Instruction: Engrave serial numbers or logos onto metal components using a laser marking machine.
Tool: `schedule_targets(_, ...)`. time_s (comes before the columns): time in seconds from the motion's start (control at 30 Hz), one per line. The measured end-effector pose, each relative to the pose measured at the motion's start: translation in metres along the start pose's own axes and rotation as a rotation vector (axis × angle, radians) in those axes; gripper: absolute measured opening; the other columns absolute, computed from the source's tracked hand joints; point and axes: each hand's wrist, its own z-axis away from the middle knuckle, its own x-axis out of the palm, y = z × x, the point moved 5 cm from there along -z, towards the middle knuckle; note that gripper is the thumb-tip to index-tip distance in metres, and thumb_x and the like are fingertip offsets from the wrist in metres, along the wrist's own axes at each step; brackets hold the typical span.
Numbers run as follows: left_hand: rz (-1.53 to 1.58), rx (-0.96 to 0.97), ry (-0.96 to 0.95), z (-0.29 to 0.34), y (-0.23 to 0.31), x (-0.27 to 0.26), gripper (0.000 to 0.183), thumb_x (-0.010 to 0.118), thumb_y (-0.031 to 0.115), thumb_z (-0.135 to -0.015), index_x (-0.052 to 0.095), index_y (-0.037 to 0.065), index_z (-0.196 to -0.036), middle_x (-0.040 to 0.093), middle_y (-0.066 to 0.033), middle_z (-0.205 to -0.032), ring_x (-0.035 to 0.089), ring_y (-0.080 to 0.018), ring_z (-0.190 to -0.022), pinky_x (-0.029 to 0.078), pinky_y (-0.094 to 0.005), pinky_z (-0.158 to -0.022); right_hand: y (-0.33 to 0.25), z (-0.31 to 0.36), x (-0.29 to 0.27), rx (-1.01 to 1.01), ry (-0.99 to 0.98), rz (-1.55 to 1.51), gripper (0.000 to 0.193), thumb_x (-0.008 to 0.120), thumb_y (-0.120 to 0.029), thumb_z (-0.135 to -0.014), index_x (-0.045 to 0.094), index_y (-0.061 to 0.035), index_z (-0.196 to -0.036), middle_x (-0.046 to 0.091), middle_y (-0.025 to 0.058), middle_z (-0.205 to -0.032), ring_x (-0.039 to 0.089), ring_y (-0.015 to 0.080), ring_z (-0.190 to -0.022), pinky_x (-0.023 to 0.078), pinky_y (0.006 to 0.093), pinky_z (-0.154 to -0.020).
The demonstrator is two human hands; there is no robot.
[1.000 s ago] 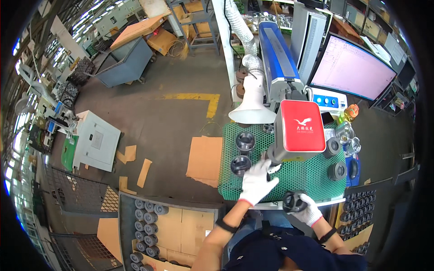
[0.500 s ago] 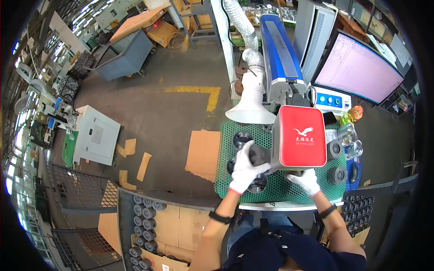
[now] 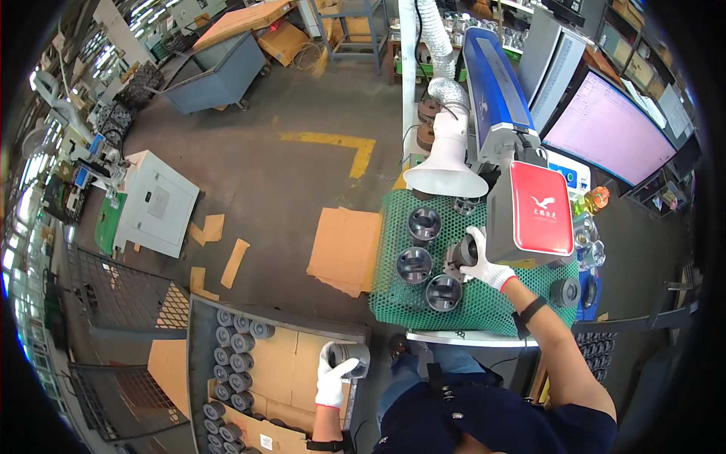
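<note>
Green matting point(image 3: 491, 314) is covering the bench point(image 3: 469, 336); your right hand point(image 3: 484, 266) is half-curling round a dark piston point(image 3: 464, 252), your left hand point(image 3: 330, 382) clasping a grey piston point(image 3: 355, 359) over the bin point(image 3: 280, 313).

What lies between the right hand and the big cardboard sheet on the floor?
In the head view, from the right hand: its gripped part, a metal piece, dark cylinder, green mat.

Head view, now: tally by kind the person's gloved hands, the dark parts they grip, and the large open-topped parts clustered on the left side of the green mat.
Gloved hands, left hand and right hand: 2
Gripped dark parts, left hand's part and right hand's part: 2
Large open-topped parts on the green mat: 3
Total: 7
</note>
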Motion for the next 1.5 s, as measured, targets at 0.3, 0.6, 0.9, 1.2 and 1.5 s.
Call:
schedule_targets(0.3, 0.057, -0.077, 0.021, 0.022, -0.033, 0.0, 0.081, 0.081, 0.001, -0.075, 0.042, -0.001, -0.146, 0.063, -0.0164, -0.126, 0.066, -0.0279, -0.113, 0.055, -0.0399, -0.097, -0.015, -0.009, 0.002, -0.229, 0.129, 0.307, 0.082, 0.079, -0.037, -0.075, 0.045, -0.0087, -0.143, 0.045, 0.0253, -0.138, 0.042, 0.0443, -0.131, 0.036, 0.0542, -0.113)
schedule_targets(0.6, -0.241, 0.1, 0.021, 0.01, -0.032, -0.002, 0.093, 0.094, 0.016, -0.068, 0.045, 0.0, -0.145, 0.056, -0.0142, -0.135, 0.053, -0.0247, -0.127, 0.046, -0.0379, -0.108, -0.02, -0.003, 0.005, 0.08, 0.159, 0.197, 0.072, 0.067, -0.046, -0.088, 0.044, -0.0172, -0.149, 0.039, 0.0232, -0.153, 0.035, 0.043, -0.144, 0.031, 0.0523, -0.118)
schedule_targets(0.9, -0.877, 0.639, 0.083, 0.058, 0.089, 0.084, 0.104, 0.094, 0.036, -0.062, 0.044, 0.009, -0.149, 0.052, -0.0194, -0.132, 0.056, -0.0372, -0.119, 0.05, -0.0474, -0.1, -0.079, 0.079, -0.016, -0.215, 0.563, 0.45, 0.073, 0.08, -0.025, -0.073, 0.052, -0.0037, -0.137, 0.059, 0.0211, -0.127, 0.05, 0.0426, -0.124, 0.038, 0.0488, -0.109)
schedule_targets(1.2, -0.452, 0.469, -0.099, 0.046, 0.011, 0.114, 0.098, 0.093, 0.024, -0.068, 0.041, 0.006, -0.149, 0.052, -0.0173, -0.134, 0.057, -0.0312, -0.121, 0.05, -0.0436, -0.102, -0.052, 0.183, 0.063, 0.151, -0.384, -0.861, 0.053, 0.066, -0.016, -0.091, 0.055, -0.0027, -0.141, 0.064, 0.0123, -0.13, 0.055, 0.0247, -0.127, 0.046, 0.0399, -0.105)
schedule_targets(1.5, 0.275, -0.583, -0.516, 0.048, -0.108, 0.186, 0.05, 0.059, 0.041, -0.102, 0.052, 0.011, -0.141, 0.064, -0.0087, -0.131, 0.065, -0.0231, -0.116, 0.053, -0.0467, -0.099, -0.056, 0.214, 0.057, 0.397, -0.574, -1.22, 0.036, 0.068, -0.022, -0.094, 0.06, -0.0022, -0.123, 0.064, 0.0032, -0.118, 0.062, 0.0177, -0.107, 0.053, 0.0363, -0.087)
